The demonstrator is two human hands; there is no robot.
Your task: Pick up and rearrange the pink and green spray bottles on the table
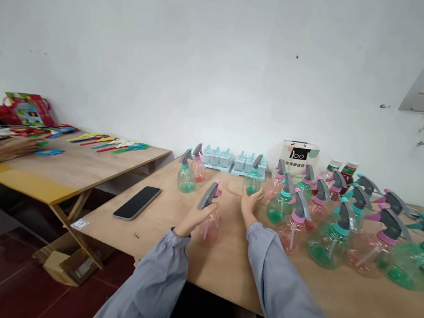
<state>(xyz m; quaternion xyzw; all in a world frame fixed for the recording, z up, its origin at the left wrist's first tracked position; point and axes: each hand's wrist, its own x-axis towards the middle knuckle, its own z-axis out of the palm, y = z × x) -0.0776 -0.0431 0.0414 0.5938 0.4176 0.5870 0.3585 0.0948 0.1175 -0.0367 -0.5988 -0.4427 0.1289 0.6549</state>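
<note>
My left hand (194,217) is wrapped round the neck of a pink spray bottle (210,226) with a grey trigger head, standing on the wooden table (222,267). My right hand (250,202) reaches forward with its fingers spread, holding nothing, just short of a green spray bottle (252,182). To its right stands a green bottle with a teal collar (280,207). Both my sleeves are grey.
Several more green and pink spray bottles (341,235) crowd the table's right half. Two stand at the back left (187,176). Blue ice-pop moulds (230,161) line the wall. A black phone (137,202) lies left. Another person's hand (22,146) rests on the left table.
</note>
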